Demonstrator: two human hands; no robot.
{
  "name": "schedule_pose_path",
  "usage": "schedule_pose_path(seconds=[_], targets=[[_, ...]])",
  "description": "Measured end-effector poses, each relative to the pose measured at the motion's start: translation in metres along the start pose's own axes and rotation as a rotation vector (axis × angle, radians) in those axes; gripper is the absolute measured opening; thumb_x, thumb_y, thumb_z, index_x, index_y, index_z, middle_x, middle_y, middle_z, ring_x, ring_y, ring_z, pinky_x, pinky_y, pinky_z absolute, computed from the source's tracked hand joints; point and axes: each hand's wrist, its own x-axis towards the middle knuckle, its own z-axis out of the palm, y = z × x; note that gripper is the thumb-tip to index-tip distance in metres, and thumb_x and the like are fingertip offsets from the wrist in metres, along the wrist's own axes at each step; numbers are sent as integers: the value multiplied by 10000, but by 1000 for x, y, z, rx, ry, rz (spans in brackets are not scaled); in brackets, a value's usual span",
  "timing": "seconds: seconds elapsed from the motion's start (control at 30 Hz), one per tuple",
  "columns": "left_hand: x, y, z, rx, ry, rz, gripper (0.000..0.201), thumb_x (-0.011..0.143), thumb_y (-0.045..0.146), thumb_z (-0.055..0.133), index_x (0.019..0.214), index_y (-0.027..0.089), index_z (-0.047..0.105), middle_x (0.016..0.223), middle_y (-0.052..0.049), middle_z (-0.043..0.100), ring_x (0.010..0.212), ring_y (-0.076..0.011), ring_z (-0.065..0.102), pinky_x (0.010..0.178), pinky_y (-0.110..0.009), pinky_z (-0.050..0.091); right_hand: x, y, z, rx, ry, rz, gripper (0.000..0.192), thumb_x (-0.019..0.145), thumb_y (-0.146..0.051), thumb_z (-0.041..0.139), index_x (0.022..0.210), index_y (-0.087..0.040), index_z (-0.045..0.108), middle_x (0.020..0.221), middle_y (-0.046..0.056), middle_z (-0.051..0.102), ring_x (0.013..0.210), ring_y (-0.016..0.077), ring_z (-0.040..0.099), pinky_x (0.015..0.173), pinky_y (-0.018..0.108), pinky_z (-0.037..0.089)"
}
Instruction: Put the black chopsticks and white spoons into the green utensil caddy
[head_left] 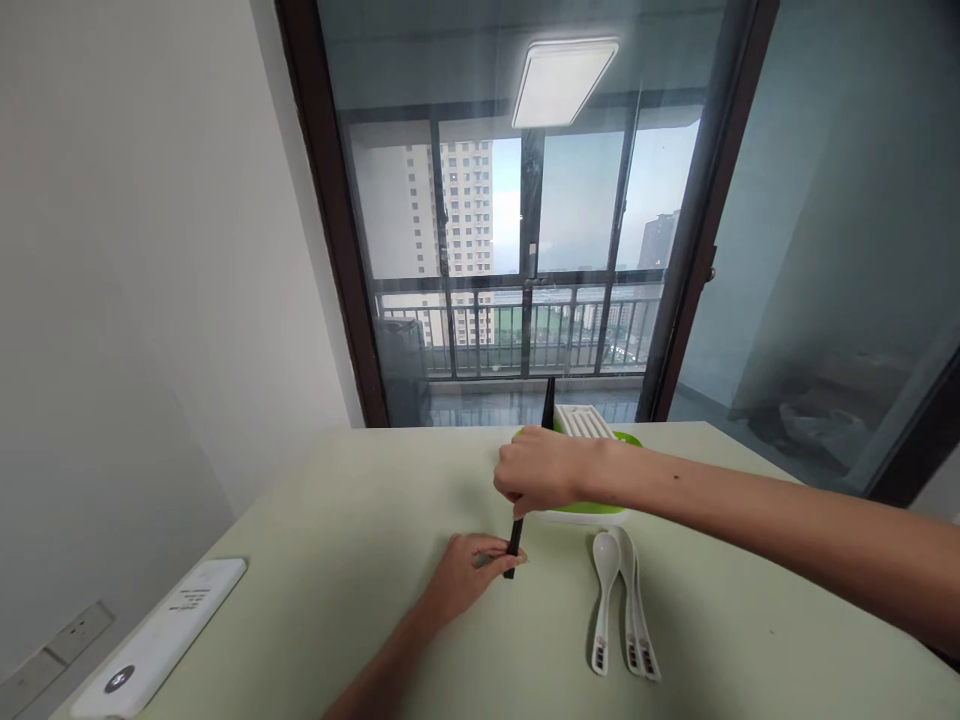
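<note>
While the right hand closes its grip around the upper part of black chopsticks held nearly upright near the far edge of the desk, the left hand pinches their lower end against the surface. Just behind stands a green and white tray. Two white spoons lie just right of the left hand; a white power strip sits at the near left corner.

my right hand hides the middle of the thin black stick and much of the green-and-white plastic tray | print on the white plastic spoons too small to read | white flat device cut off at bottom edge
</note>
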Motion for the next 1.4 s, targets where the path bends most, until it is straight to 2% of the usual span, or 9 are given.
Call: schedule_pose_path(seconds=[0.17,0.33,0.5,0.63,0.87,0.97,1.1,1.27,1.4], targets=[[0,-2,-1,-8,9,9,275,876,469,672,949,253,827,978,-1,806,904,-201,738,832,-249,563,-3,9,-2,18,-5,-4,177,899,-366,712,974,-225,787,955,79,780,888,253,720,622,298,361],[2,-12,0,31,-21,25,217,860,395,694,944,249,831,986,-13,804,925,-198,736,866,-250,555,-4,9,4,107,55,-36,191,929,-388,668,1042,-257,750,961,48,783,895,215,709,651,272,375],[4,-17,-1,82,-1,45,213,855,401,700,923,252,835,997,-24,803,958,-201,725,875,-249,550,-10,16,6,480,205,-64,123,949,-284,610,979,-214,707,790,-14,786,706,153,706,667,243,429],[4,-16,-1,83,-8,28,253,846,448,700,922,248,835,999,-35,801,965,-211,716,862,-256,556,-17,17,14,684,291,-2,141,940,-298,612,929,-181,689,742,-18,781,539,127,679,682,239,483],[3,-15,-1,88,-1,37,211,854,411,701,916,262,836,980,-26,805,959,-222,722,896,-286,529,-27,13,23,747,373,94,201,924,-362,647,866,-188,732,581,-26,718,558,160,706,669,248,493],[3,-15,-2,83,1,37,224,868,411,692,939,249,829,1001,-29,802,966,-222,720,880,-279,524,-34,22,15,744,389,127,237,932,-395,637,866,-187,731,586,-19,717,556,154,702,638,246,488],[3,-14,-1,34,26,51,312,929,475,617,999,223,787,1021,-39,794,960,-209,714,844,-270,523,-53,50,-12,776,481,221,361,929,-523,598,874,-186,713,659,13,743,543,151,684,555,256,487],[5,-22,2,-16,59,93,350,962,497,557,1045,194,712,988,-59,772,891,-183,702,820,-268,521,-77,89,-49,524,679,391,356,912,-537,600,887,-205,725,686,32,745,564,163,680,591,304,503],[7,-29,3,12,37,96,330,974,471,524,1006,191,697,954,-54,766,833,-168,690,763,-258,515,-78,109,-54,433,725,479,361,913,-546,590,893,-211,723,695,40,753,583,182,699,610,325,511]])
